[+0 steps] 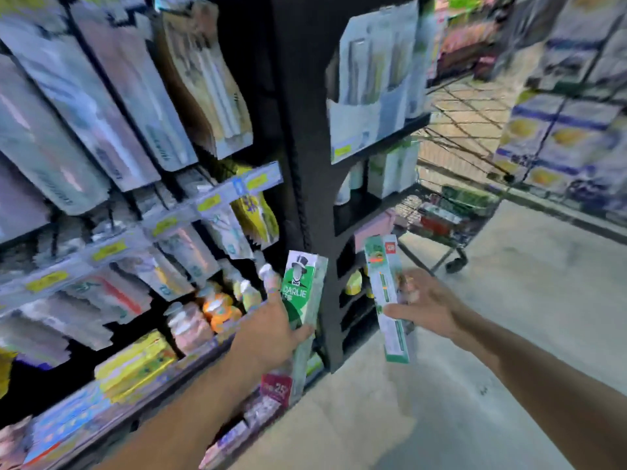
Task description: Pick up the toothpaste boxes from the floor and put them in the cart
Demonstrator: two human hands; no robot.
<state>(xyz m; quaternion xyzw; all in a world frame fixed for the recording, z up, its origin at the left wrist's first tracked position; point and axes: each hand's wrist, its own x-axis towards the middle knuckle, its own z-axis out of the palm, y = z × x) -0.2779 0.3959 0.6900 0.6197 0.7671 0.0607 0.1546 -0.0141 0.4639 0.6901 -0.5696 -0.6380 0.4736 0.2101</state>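
Observation:
My left hand (271, 329) grips a green and white Darlie toothpaste box (303, 293), held upright in front of the dark shelf post. My right hand (425, 305) holds a second long green toothpaste box (386, 293), also upright, with a red tag at its top. Beyond both hands, at the right of the shelf end, stands the wire shopping cart (451, 184). Several green and red boxes (448, 212) lie in its basket. The picture is blurred.
Store shelving (135, 198) with hanging toothbrush packs, bottles and yellow price tags fills the left. A black shelf post (312, 147) stands between my hands and the cart. Stacked cartons (559, 130) line the right side. Grey concrete floor (509, 317) lies below.

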